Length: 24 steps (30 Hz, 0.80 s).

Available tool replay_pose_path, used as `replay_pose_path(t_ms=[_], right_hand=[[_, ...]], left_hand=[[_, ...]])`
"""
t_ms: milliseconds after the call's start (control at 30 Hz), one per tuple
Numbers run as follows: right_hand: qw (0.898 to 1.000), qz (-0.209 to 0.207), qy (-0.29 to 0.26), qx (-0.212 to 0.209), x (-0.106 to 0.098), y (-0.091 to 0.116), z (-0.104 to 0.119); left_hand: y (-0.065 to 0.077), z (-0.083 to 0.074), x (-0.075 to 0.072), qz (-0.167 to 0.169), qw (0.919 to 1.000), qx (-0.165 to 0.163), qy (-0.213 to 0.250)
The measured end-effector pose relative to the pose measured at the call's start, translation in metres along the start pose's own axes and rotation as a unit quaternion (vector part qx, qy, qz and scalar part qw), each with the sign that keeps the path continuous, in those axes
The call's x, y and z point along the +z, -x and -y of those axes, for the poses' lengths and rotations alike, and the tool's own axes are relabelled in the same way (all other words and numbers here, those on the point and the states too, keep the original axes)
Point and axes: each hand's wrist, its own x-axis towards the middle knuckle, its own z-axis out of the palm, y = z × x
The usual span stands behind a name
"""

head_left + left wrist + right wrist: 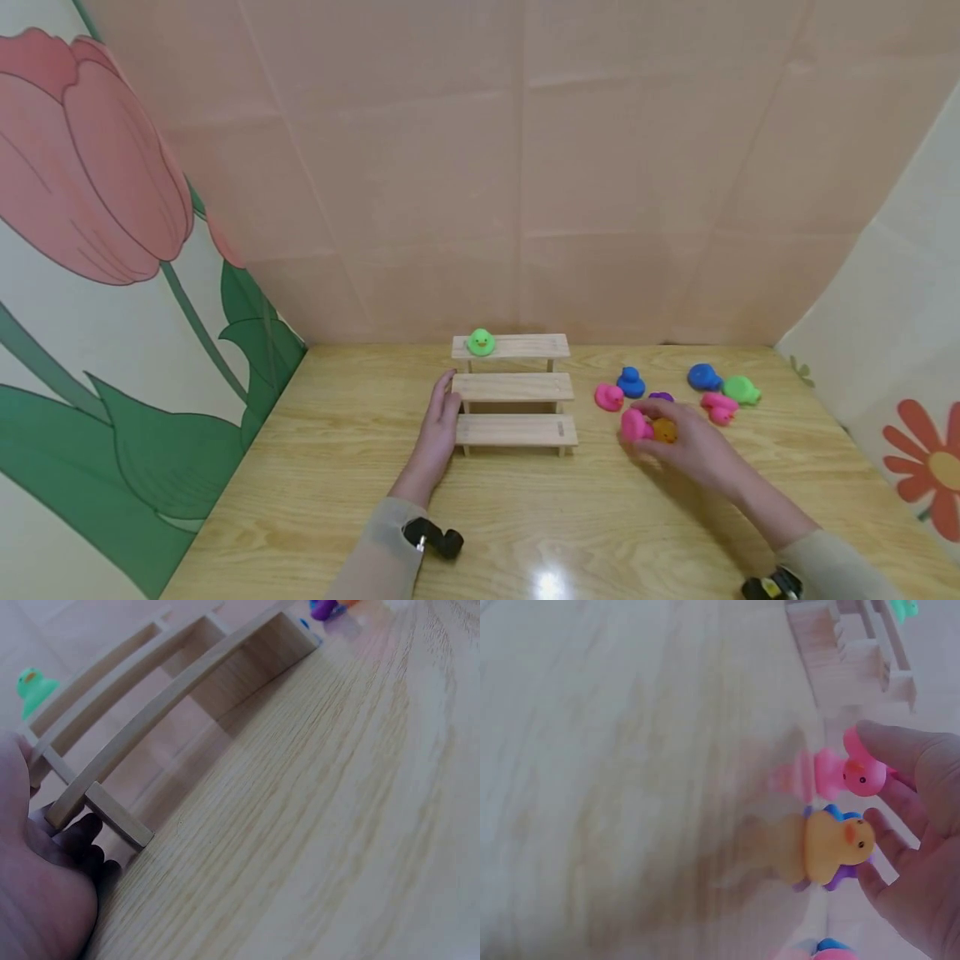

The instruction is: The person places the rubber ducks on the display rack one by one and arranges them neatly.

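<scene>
A small three-step wooden shelf (514, 387) stands on the table, a green rubber duck (481, 342) on the left of its top step. My left hand (437, 429) grips the shelf's left end; in the left wrist view its dark fingertips (90, 847) curl in under the lowest step. To the right, my right hand (693, 442) pinches a pink rubber duck (636, 425), tipped over, between thumb and fingers. An orange duck (829, 844) stands upright on the table just beside those fingers. Part of a purple duck (661, 397) shows behind the hand.
Left of the right hand are another pink duck (608, 397) and a blue duck (631, 382). Farther right lie a second blue duck (704, 377), a light green duck (742, 390) and more pink (720, 408). A pink cloth backdrop (517, 208) rises behind the table.
</scene>
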Motion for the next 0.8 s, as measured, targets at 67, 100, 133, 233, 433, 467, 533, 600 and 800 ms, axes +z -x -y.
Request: replay_pose_path(t_ms=[67, 100, 133, 233, 433, 467, 533, 600, 800], right_hand=[[1.0, -0.008, -0.001, -0.008, -0.002, -0.001, 0.004], [1.0, -0.011, -0.006, -0.011, -0.003, -0.002, 0.006], [1.0, -0.014, -0.01, -0.016, -0.004, -0.003, 0.008], [0.999, -0.023, -0.02, -0.015, -0.007, -0.004, 0.015], [0.999, -0.032, -0.039, 0.01, -0.014, -0.007, 0.026], [0.998, -0.034, -0.042, 0.01, -0.014, -0.009, 0.028], [0.998, -0.039, -0.05, 0.007, -0.015, -0.011, 0.031], [0.997, -0.045, -0.057, 0.005, -0.015, -0.013, 0.034], [0.997, -0.053, -0.053, 0.009, -0.017, -0.021, 0.04]], left_hand=[[0.0, 0.0, 0.0, -0.002, 1.0, 0.001, 0.0], [0.0, 0.0, 0.0, -0.002, 1.0, 0.002, 0.0], [-0.001, 0.0, 0.0, -0.003, 1.0, 0.002, 0.001], [-0.001, 0.0, 0.0, -0.004, 1.0, 0.003, 0.0], [0.0, 0.001, 0.0, -0.002, 0.9999, 0.004, -0.012], [0.0, 0.001, 0.0, -0.002, 0.9999, 0.003, -0.013], [0.0, 0.001, 0.0, -0.002, 0.9999, 0.004, -0.015], [0.0, 0.002, 0.0, -0.002, 0.9999, 0.006, -0.016], [-0.001, 0.003, 0.0, -0.004, 0.9999, 0.008, -0.014]])
